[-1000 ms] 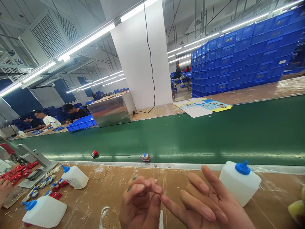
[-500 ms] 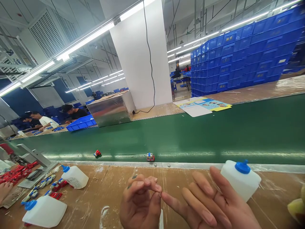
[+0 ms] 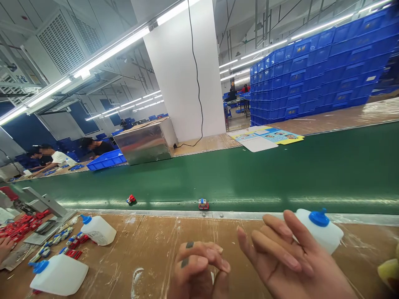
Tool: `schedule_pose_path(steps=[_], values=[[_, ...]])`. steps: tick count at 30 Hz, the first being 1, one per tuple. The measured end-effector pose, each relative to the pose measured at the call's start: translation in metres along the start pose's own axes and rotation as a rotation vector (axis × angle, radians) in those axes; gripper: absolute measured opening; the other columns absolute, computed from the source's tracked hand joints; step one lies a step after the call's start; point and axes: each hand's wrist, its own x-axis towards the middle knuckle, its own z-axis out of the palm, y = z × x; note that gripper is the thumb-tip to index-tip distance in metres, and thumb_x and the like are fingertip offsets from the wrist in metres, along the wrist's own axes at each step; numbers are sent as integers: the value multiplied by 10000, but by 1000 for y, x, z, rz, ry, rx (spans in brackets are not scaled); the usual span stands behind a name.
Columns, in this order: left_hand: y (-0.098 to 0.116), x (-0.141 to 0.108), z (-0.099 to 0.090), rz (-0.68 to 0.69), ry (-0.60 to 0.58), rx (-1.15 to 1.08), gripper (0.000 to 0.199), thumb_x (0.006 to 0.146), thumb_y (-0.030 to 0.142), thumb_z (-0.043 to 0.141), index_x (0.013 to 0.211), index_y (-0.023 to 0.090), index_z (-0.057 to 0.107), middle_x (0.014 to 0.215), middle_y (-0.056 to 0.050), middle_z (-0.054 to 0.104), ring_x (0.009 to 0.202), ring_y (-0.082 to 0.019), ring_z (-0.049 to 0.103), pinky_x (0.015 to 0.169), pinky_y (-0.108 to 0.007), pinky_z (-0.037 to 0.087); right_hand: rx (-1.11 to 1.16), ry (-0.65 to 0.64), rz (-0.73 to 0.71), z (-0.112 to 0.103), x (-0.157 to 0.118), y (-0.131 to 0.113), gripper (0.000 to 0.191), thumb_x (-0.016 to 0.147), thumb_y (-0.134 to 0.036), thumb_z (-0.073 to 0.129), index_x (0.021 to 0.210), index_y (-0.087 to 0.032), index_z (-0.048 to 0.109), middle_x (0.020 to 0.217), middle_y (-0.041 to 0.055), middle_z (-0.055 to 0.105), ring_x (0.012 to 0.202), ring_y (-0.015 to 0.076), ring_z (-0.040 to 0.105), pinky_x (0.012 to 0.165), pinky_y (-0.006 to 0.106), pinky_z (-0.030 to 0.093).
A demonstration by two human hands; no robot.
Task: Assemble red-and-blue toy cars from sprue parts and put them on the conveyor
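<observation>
My left hand (image 3: 199, 272) is low at the centre, over the brown tabletop, its fingers curled and the fingertips close to the thumb. Dark patches mark two of its fingers. Whether anything small sits between those fingertips cannot be made out. To its right, my right hand (image 3: 288, 257) is palm up with loosely bent, parted fingers and nothing in it. Behind the right hand stands a white bottle with a blue cap (image 3: 324, 232), partly covered by it. A small red and white toy car (image 3: 203, 204) rests on the green conveyor belt (image 3: 174, 182), beyond both hands.
Another red toy piece (image 3: 131, 199) lies on the belt. Two white bottles (image 3: 60, 274) (image 3: 99, 230) stand at left, near red toy parts (image 3: 18, 228) and a metal fixture (image 3: 46, 203). Another person's hand (image 3: 4, 249) is at the left edge. Blue crates (image 3: 311, 79) rise behind.
My hands have moved apart; their fingertips were touching before. The left went slightly right and down, the right slightly right. Both toy pieces on the belt have shifted right.
</observation>
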Motion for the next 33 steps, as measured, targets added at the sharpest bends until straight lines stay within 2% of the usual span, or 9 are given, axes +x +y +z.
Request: schedule_pose_path(steps=[2,4,6,11,20,27,33], values=[[-1,-1,-2,-39,-44,-10,428,758,28,728,1127,235,660,881,0,687,613,-107,680,710,-296,642,-9,-8,-8,1,0,-4,307,905,-315,635,625,-223,547,425,-118,229,438,86,442,978,502,519],[-4,1,-7,-119,-63,-21,448,774,14,709,1159,236,649,929,-9,697,674,-120,709,763,-304,641,-38,-21,56,3,-1,-3,335,890,-365,651,609,-224,537,419,-118,190,440,92,440,985,531,503],[-7,4,-14,-173,-33,-38,431,796,24,698,1170,234,647,965,-10,700,718,-119,723,801,-293,633,-65,-27,135,6,0,3,364,871,-412,668,594,-222,528,410,-120,142,444,97,434,999,553,482],[-8,7,-18,-168,-16,-50,416,796,34,710,1156,234,657,959,1,704,725,-107,723,810,-273,627,-69,-16,201,8,2,15,386,848,-440,694,583,-218,523,398,-124,107,440,93,407,1040,563,433],[-3,11,-8,-159,49,-57,349,767,95,764,1077,237,692,885,-5,709,648,-111,706,713,-274,636,-25,23,193,11,-1,15,390,845,-425,704,576,-215,515,411,-131,108,430,83,390,1047,587,417],[-6,6,-15,-154,-13,-30,402,789,65,723,1144,242,662,920,-3,706,676,-111,711,763,-291,634,-31,7,144,10,-1,15,368,833,-426,720,586,-220,542,396,-131,93,431,91,397,1034,590,433],[-6,7,-18,-191,0,-12,390,779,89,742,1124,256,673,911,-10,716,649,-120,710,740,-307,639,-59,-4,142,9,-2,14,373,847,-420,691,578,-217,530,401,-126,93,431,94,403,1016,597,448]])
